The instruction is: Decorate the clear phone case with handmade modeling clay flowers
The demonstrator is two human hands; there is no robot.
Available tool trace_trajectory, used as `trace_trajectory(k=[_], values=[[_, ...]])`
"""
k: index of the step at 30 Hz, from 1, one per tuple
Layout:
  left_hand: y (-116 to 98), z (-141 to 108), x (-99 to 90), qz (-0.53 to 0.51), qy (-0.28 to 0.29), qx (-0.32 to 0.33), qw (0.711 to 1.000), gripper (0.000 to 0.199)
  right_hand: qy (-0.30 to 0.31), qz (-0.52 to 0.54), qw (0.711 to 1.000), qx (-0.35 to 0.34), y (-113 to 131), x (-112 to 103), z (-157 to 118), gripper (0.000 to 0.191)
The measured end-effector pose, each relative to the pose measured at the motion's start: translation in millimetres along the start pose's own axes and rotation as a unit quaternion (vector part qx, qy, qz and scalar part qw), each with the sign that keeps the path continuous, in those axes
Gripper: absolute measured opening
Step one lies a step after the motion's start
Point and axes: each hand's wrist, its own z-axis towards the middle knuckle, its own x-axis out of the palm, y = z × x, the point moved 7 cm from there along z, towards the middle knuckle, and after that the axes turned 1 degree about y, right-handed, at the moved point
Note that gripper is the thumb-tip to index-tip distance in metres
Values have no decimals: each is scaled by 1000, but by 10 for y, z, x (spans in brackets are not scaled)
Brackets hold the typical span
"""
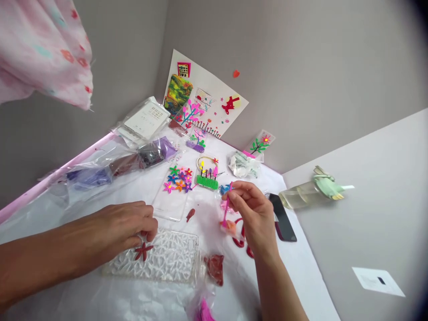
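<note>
A clear patterned phone case [167, 261] lies flat near the front, with a dark red clay flower [143, 251] on its left part. My left hand [133, 223] is over the case's upper left edge, fingers curled by the flower; what is between the fingertips is hidden. In my right hand [252, 209] a thin pink stick [227, 207] is pinched between thumb and fingers, pointing down. A small dark red clay piece [190, 215] rests above the case. To the right of the case sits a wrapped lump of dark red clay [214, 269].
Colourful clay flowers [179, 179] lie on a clear case behind. A phone [284, 218] is at the right edge, near a bottle [299, 195]. Bagged clay [123, 165] lines the left, and a decorated board [203, 98] leans at the back.
</note>
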Motion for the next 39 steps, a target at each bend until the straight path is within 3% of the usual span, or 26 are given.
trace_trajectory(k=[2,4,9,14,19,27,39], values=[[1,13,106,-34,72,1,997,26,-18,46,999,6,-16,-26,-23,21],[13,22,141,-54,94,-7,994,27,-28,76,997,17,-57,-39,-40,17],[18,53,172,-86,105,-41,990,24,10,153,985,80,-154,35,-156,14],[-69,167,206,-120,46,-63,990,21,50,180,978,89,-241,191,-468,19],[-107,242,382,-118,-15,-45,992,20,8,80,995,51,-283,244,-666,5],[-92,219,447,-58,-56,23,996,22,132,-69,987,-67,-113,569,-772,15],[-126,227,475,-20,-69,33,997,21,175,-177,958,-143,-141,738,-811,18]])
